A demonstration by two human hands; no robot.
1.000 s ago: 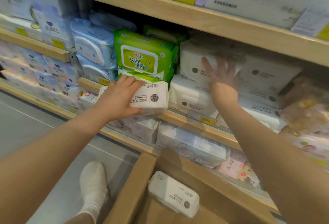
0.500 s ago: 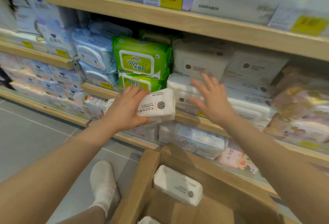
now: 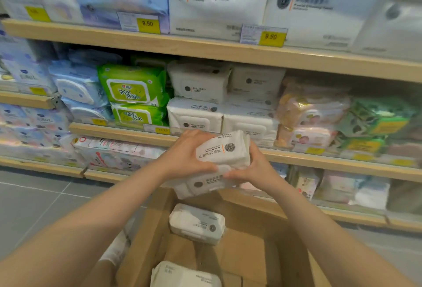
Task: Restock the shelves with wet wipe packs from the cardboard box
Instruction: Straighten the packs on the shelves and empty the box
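Both hands hold white wet wipe packs (image 3: 222,150) in front of the middle shelf (image 3: 127,132). My left hand (image 3: 185,154) grips the top pack from the left, my right hand (image 3: 253,168) from the right and below. A second white pack (image 3: 203,184) sits under the first, pressed between the hands. Matching white packs (image 3: 196,115) are stacked on the shelf just behind. The open cardboard box (image 3: 242,248) lies below, with a white pack (image 3: 197,224) against its far wall and another (image 3: 182,275) at the near edge.
Green wipe packs (image 3: 133,90) and blue packs (image 3: 77,88) fill the shelf to the left, pink and green packs (image 3: 312,113) to the right. Large white facial towel packs (image 3: 217,5) stand on the upper shelf. Grey floor tiles (image 3: 34,204) lie to the left; a socked foot (image 3: 116,248) shows beside the box.
My right hand came back from the shelved packs and closed on the packs held by my left hand. The held packs rose and moved right, in front of the white stack.
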